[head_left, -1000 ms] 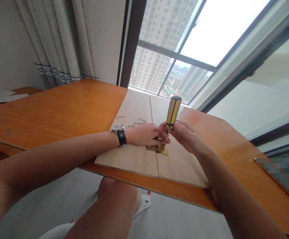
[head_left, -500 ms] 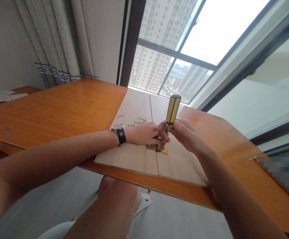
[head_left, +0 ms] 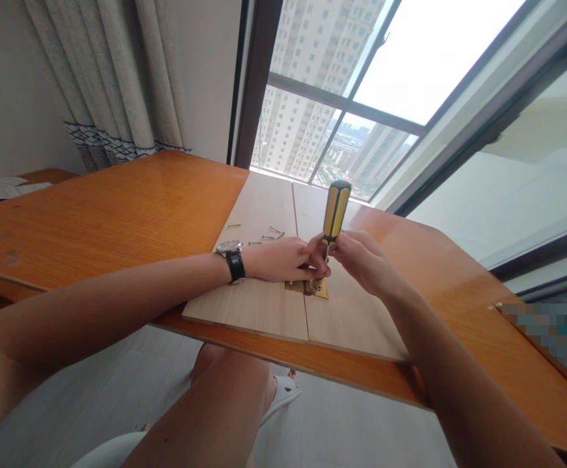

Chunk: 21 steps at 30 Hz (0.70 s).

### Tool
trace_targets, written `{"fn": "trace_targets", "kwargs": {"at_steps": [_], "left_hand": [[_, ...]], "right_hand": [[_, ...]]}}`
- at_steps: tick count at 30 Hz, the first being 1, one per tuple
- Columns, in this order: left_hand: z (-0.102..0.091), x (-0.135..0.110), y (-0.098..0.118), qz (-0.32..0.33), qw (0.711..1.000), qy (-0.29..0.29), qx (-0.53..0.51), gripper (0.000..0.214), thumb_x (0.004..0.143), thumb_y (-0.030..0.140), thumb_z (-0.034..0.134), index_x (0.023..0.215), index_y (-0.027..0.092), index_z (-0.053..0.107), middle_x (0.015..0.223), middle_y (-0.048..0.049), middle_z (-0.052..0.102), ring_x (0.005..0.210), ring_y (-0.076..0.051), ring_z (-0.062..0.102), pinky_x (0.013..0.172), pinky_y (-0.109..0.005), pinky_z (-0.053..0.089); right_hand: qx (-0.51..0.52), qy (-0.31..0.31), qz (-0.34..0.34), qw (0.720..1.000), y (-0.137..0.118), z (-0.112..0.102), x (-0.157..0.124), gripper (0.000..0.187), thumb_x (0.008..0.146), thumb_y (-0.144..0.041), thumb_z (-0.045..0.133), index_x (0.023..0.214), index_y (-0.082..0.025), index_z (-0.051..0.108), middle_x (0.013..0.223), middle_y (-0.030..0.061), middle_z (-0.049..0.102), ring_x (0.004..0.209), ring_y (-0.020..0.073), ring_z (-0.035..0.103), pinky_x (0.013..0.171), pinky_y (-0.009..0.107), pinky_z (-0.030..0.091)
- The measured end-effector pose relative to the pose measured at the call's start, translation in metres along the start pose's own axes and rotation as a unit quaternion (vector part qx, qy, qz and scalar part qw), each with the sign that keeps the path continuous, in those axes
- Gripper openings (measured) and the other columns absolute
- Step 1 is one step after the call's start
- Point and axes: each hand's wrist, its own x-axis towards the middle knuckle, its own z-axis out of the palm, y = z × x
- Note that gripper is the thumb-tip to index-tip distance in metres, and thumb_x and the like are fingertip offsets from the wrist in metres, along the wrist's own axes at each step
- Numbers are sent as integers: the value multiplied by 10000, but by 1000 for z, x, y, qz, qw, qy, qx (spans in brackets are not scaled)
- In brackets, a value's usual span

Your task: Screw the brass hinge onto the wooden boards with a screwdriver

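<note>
A screwdriver (head_left: 336,211) with a yellow and black handle stands nearly upright, tip down. My right hand (head_left: 365,259) pinches it low, where the handle meets the shaft. My left hand (head_left: 286,259) rests on the boards with fingers closed around the shaft's lower end; what they pinch there is hidden. Below those fingers a brass hinge (head_left: 321,290) spans the seam between a left pale wooden board (head_left: 244,309) and a right pale wooden board (head_left: 346,331). The screwdriver's tip is covered by my fingers. Several loose screws (head_left: 267,237) lie on the left board beyond my left wrist.
An orange-brown wooden table (head_left: 166,201) carries the boards, its front edge above my legs. A large window (head_left: 346,107) rises behind it, with a curtain (head_left: 118,78) at left. A blurred-out item (head_left: 551,338) sits at the far right.
The screwdriver handle leans slightly less to the right. Both hands stay at the hinge; the whole view has shifted a little.
</note>
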Motion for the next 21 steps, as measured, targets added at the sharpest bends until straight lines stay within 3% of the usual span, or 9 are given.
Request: {"fn": "trace_targets", "kwargs": {"at_steps": [21], "left_hand": [[-1, 0, 1, -19, 1000, -10, 8, 185, 968, 213, 564, 1006, 170, 741, 1001, -55, 730, 869, -126, 681, 857, -221, 503]], "right_hand": [[-2, 7, 5, 1000, -1, 1, 0, 494, 916, -597, 550, 866, -135, 718, 650, 18, 608, 595, 144, 557, 619, 305, 427]]}}
